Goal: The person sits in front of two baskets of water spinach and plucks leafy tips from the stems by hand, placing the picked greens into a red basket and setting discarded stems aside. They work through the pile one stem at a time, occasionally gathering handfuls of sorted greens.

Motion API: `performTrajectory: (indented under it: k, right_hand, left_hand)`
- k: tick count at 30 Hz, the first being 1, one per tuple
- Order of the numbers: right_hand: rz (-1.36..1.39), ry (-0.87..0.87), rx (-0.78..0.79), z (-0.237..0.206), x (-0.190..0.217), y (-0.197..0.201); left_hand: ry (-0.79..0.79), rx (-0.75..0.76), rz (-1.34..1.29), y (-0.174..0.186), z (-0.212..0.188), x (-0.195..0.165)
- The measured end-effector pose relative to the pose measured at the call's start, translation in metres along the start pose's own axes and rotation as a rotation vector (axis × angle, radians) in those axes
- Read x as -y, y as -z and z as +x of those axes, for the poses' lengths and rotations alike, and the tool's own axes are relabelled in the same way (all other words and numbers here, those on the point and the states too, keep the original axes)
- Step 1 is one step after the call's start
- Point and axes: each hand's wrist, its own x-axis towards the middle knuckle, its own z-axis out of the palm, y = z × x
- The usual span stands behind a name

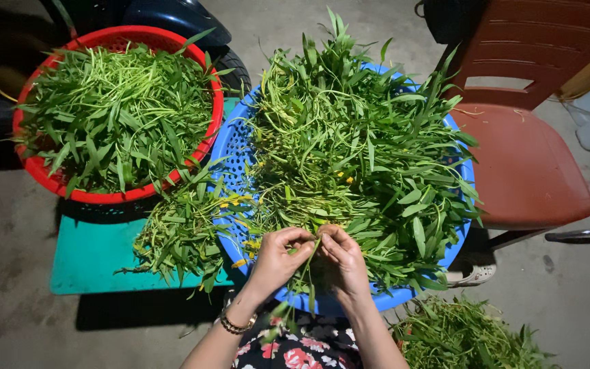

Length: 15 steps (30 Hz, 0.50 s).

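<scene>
Closest in, the left hand (276,258) and the right hand (341,256) are meeting over the near rim of the blue basket (230,147), both pinched narrow on one green stem (311,277) that is hanging down between them toward the floral lap (308,348); the fingertips are touching or nearly so, and a bracelet (235,323) is sitting on the left wrist. To my eye the picking is going best with a light pinch near the joint, thumbs facing each other, so the stem is snapping cleanly rather than tearing; gripping too hard is likely bruising the tender leaves; I cannot tell exactly where along the stem the fingers are pressing.

Just beyond the hands, the unsorted greens (356,150) are heaping across the whole blue basket, some yellowed leaves showing among them; a loose bunch (182,232) is spilling over its left rim onto the teal stool (97,256). Beside the person's right, at the bottom edge on the floor, another pile (466,338) is lying. Farther off, the red basket (114,197) is holding more greens at the stool's far left corner, touching the blue one; a red plastic chair (524,164) is standing at the far right.
</scene>
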Motion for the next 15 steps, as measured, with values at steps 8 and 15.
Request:
performTrajectory:
  k: [8,15]
  right_hand:
    - [0.231,-0.057,-0.156,0.007,0.020,0.015]
    - [0.377,-0.049,-0.089,0.020,0.001,0.015]
  left_hand:
    - [-0.115,-0.444,0.358,0.085,-0.015,-0.027]
    - [-0.348,-0.607,1.410,0.117,-0.016,-0.035]
